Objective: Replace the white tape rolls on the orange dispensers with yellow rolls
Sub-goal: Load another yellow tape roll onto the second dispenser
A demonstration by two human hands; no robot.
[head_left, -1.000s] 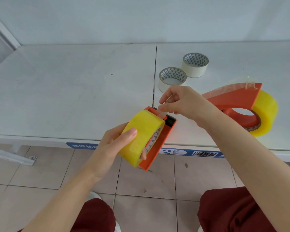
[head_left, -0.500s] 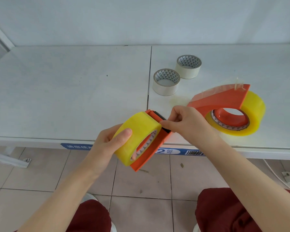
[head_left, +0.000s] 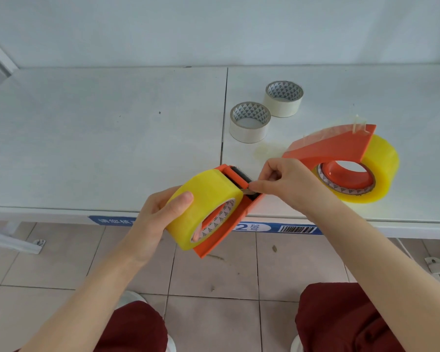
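Note:
My left hand [head_left: 160, 214] grips a yellow tape roll [head_left: 203, 196] mounted on an orange dispenser [head_left: 229, 224], held in the air over the table's front edge. My right hand [head_left: 287, 184] pinches with thumb and forefinger at the dispenser's black cutter end [head_left: 240, 175]; what lies between the fingertips is too small to tell. A second orange dispenser [head_left: 333, 146] carrying a yellow roll [head_left: 381, 158] lies on its side on the table to the right, with clear tape along its top. Two white tape rolls [head_left: 249, 133] [head_left: 282, 107] stand on the table behind.
The white table [head_left: 99, 138] has a seam down its middle and a blue label strip with a barcode [head_left: 297, 229] on the front edge. Tiled floor and my dark red trouser legs [head_left: 341, 318] are below. A wall closes off the back.
My right hand's pinch has moved from the top of the cutter end down to its near side. The held dispenser has tilted slightly, and the camera view has shifted a little.

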